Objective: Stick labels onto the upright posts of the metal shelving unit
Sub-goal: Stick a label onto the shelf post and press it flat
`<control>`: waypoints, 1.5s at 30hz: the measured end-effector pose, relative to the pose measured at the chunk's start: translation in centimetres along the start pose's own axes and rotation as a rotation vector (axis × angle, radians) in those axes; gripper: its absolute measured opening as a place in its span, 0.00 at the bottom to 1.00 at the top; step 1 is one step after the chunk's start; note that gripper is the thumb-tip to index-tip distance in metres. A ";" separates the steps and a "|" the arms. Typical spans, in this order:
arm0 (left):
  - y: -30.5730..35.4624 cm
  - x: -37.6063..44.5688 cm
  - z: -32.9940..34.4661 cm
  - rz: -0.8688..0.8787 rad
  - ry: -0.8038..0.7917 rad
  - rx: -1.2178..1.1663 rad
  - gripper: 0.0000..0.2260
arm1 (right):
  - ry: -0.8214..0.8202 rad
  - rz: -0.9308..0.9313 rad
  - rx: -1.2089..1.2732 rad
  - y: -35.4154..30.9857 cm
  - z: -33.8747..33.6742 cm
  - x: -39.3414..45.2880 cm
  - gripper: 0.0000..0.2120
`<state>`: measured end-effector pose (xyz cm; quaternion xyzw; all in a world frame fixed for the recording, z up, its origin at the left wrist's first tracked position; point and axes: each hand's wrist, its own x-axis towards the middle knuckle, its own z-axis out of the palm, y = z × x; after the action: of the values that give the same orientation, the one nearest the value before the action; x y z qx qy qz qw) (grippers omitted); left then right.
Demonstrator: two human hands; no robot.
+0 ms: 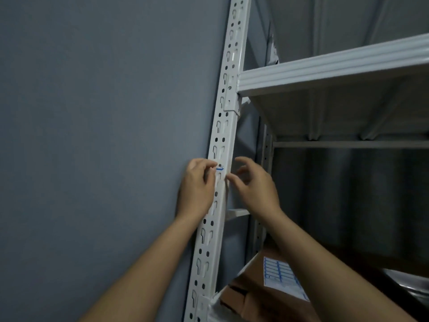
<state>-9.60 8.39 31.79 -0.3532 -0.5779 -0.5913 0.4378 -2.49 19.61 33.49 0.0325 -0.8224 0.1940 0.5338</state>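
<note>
Both hands (197, 184) (253, 184) press a label (219, 168) onto the post (222, 140).

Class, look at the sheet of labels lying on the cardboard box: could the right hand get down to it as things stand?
Probably yes. The right hand holds nothing, and the label sheet lies face up on the cardboard box below it, with only its own forearm across one edge.

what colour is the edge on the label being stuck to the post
Blue, on a white label against the white post; the head view shows it.

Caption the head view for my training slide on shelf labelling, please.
Both hands, left and right, press a blue-edged label onto the white post.
</note>
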 end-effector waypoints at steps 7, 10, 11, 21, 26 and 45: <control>-1.8 -0.3 1.0 -0.149 -0.081 -0.088 0.18 | -0.111 -0.548 -0.589 -2.0 -2.8 3.8 0.09; -1.5 -0.1 1.1 -0.285 -0.096 -0.198 0.12 | -0.181 -0.623 -0.677 -2.6 -3.1 4.7 0.10; -1.3 0.0 1.2 -0.319 -0.109 -0.215 0.11 | -0.189 -0.629 -0.684 -2.7 -3.1 4.8 0.09; -1.9 1.3 1.7 -0.562 -0.288 -0.456 0.10 | -0.294 -0.736 -0.851 -4.4 -3.7 5.6 0.10; -2.2 1.5 1.8 -0.593 -0.311 -0.510 0.09 | -0.413 -0.780 -1.088 -6.3 -3.8 5.8 0.14; -2.0 1.1 1.3 -0.536 -0.321 -0.461 0.17 | -0.331 -0.795 -0.913 -4.8 -2.6 5.4 0.12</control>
<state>-11.95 9.42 32.14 -0.3668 -0.5629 -0.7363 0.0810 -1.32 16.91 40.57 0.1342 -0.8190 -0.3980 0.3910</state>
